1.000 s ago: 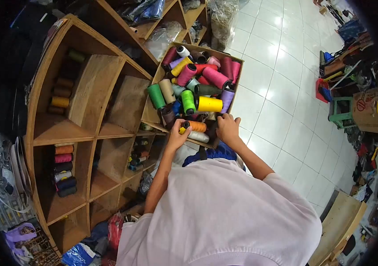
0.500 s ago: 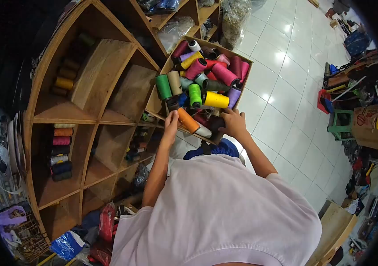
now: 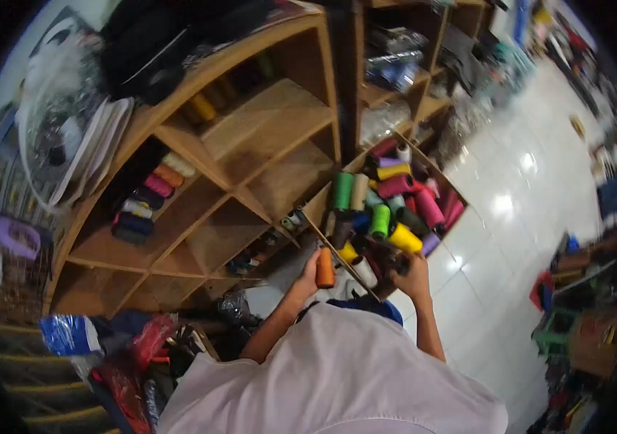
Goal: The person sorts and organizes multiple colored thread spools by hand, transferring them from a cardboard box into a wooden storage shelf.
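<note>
An orange thread spool (image 3: 325, 269) stands upright in my left hand (image 3: 311, 273), just outside the near left wall of the box. The open box (image 3: 444, 173) is heaped with thread spools, among them a green spool (image 3: 343, 192), a beige spool (image 3: 359, 192), a lime green spool (image 3: 380, 222) and a yellow spool (image 3: 405, 238). At the box's near right corner, my right hand (image 3: 414, 278) has its fingers curled over a dark thread spool (image 3: 397, 263), partly hidden. A white spool (image 3: 364, 273) lies beside it.
A wooden cubby shelf (image 3: 250, 163) rises on the left, with a row of spools (image 3: 155, 185) in one compartment. Plastic-wrapped goods (image 3: 395, 61) fill shelves behind the box. White floor tiles (image 3: 500, 289) extend right, toward a green stool (image 3: 556, 331) and clutter.
My left hand has lifted the orange spool out of the box to its left side. The view has turned toward the shelf. My right hand stays at the box's near corner.
</note>
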{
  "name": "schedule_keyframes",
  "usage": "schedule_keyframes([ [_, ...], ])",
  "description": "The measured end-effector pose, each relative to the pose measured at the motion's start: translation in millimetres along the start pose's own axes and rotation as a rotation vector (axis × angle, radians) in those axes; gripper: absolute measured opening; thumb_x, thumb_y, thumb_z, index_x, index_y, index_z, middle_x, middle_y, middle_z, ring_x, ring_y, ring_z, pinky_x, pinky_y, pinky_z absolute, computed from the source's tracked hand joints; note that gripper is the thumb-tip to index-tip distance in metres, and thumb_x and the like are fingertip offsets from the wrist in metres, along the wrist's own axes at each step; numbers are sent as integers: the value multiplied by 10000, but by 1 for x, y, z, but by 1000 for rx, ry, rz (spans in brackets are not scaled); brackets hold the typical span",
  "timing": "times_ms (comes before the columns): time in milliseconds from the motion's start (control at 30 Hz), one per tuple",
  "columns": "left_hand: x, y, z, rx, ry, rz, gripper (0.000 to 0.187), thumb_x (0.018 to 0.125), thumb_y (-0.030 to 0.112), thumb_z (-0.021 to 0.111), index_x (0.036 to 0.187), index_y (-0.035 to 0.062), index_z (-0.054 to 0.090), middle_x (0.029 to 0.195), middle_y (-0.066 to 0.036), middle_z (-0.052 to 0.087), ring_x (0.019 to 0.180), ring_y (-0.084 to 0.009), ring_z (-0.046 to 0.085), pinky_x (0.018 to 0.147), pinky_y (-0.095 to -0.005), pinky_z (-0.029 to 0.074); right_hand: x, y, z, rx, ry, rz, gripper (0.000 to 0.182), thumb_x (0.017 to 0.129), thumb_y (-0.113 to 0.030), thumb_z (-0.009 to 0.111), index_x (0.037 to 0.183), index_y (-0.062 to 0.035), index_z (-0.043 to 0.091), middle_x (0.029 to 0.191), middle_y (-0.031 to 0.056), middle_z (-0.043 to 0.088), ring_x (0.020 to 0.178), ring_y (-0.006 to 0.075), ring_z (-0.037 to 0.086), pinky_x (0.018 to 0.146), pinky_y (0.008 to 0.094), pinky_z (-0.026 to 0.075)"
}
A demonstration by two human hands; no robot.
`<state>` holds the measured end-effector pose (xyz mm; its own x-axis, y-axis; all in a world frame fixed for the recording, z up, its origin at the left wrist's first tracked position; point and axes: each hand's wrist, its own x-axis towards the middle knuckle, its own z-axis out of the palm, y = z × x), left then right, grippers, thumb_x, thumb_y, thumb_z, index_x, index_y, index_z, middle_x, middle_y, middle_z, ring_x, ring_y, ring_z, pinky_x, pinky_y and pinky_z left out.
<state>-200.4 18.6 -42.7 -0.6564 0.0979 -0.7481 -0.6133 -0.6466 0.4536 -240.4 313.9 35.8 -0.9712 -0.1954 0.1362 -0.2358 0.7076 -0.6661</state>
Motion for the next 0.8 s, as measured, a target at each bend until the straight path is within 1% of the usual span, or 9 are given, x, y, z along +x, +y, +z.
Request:
schedule_keyframes([
  [167, -70, -12, -6, -36, -100, 221, 364, 875, 382, 591, 1050, 63, 595, 885, -91, 653, 821, -251, 659, 777, -421, 553, 30, -31, 8, 439, -62, 123, 500, 738, -87, 673, 1224, -6, 592, 1085, 173, 652, 1041, 281, 616, 940, 381, 474],
  [200, -92, -6, -3, 44, -79, 309, 350, 864, 350, 607, 1058, 59, 584, 899, -91, 647, 842, -242, 651, 802, -418, 546, 33, -17, 31, 513, -8, 130, 442, 822, -140, 699, 1228, -5, 589, 1059, 105, 648, 956, 217, 618, 855, 334, 502],
  [233, -76, -10, -21, -200, -161, 108, 328, 853, 287, 624, 1078, 55, 566, 898, -84, 631, 846, -238, 645, 793, -415, 549, 38, -18, 37, 648, -85, 318, 419, 848, -183, 712, 1212, -10, 597, 1048, 81, 648, 916, 182, 613, 790, 308, 504],
  [300, -93, -5, -27, -226, -190, 225, 334, 842, 274, 638, 1081, 52, 566, 898, -82, 633, 843, -239, 647, 791, -410, 550, 42, -47, 48, 963, -131, 566, 390, 897, -305, 734, 1181, -68, 610, 982, 73, 639, 844, 137, 598, 702, 275, 499],
  [367, -31, -22, -73, -263, -226, 191, 338, 832, 232, 689, 1096, 44, 592, 934, -73, 652, 851, -228, 660, 780, -390, 554, 44, -51, 66, 1002, -177, 716, 419, 857, -413, 758, 1098, -104, 609, 906, 55, 644, 842, 170, 618, 727, 336, 508],
  [500, -67, 8, -92, -82, -86, 345, 406, 845, 270, 769, 1155, 44, 636, 995, -55, 682, 901, -174, 666, 790, -363, 553, 39, -88, 103, 1440, -392, 883, 516, 801, -587, 745, 1073, -173, 598, 836, 43, 631, 806, 209, 603, 801, 497, 478],
  [600, -116, 39, -104, 270, 94, 502, 461, 883, 278, 739, 1249, 33, 602, 1080, -76, 675, 963, -158, 653, 862, -330, 532, 30, -149, 105, 1658, -383, 1082, 593, 813, -533, 753, 1204, -157, 515, 1026, 78, 593, 959, 290, 597, 1007, 645, 438],
  [700, -155, 58, -128, 359, 258, 688, 453, 896, 288, 743, 1259, 55, 607, 1092, -40, 667, 991, -126, 633, 872, -298, 514, 27, -151, 144, 1663, -441, 1133, 723, 833, -535, 730, 1324, -101, 424, 1307, 130, 527, 1238, 340, 536, 1046, 577, 449],
  [800, -193, 80, -147, 280, 273, 892, 461, 898, 268, 747, 1274, 50, 593, 1083, -24, 656, 1002, -121, 628, 868, -294, 516, 27, -168, 164, 1614, -502, 1153, 666, 873, -562, 671, 1353, -151, 461, 1395, 82, 484, 1294, 319, 492, 1117, 572, 360],
])
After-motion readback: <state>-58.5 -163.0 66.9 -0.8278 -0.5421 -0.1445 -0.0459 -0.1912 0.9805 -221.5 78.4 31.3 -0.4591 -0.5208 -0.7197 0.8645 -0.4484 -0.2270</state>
